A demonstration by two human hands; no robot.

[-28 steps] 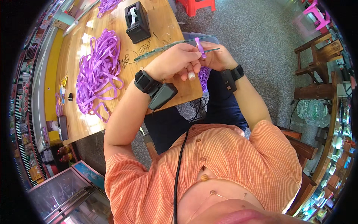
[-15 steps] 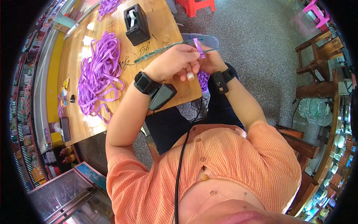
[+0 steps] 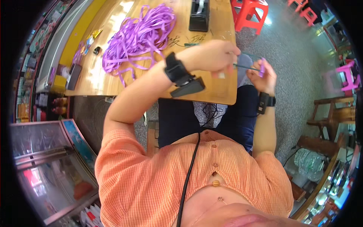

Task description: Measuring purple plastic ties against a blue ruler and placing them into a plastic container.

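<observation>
Two thin dark green rods [image 3: 245, 67] stretch between my hands, past the table's right edge. My left hand [image 3: 217, 56], blurred by motion, is closed round their left part, and one fingertip has a pale wrap. A short piece of purple ribbon [image 3: 262, 67] crosses the rods at their right end. My right hand [image 3: 264, 77] pinches there, on the ribbon and the rod ends. A tangled heap of purple ribbon [image 3: 140, 41] lies on the wooden table [image 3: 151, 89], left of my hands. Behind my left hand, part of the rods is hidden.
A black tape dispenser [image 3: 199, 19] stands on the table beyond my left hand. A pale tub [image 3: 244, 68] is partly hidden below the rods. Red stools [image 3: 251, 15] stand past the table, and a wooden chair [image 3: 329, 115] and wrapped bottles [image 3: 310, 164] are at the right.
My hands have moved apart, the right one outward to the right. The ribbon piece, earlier by my left fingertips, is now at the rods' right end. The whole view has shifted.
</observation>
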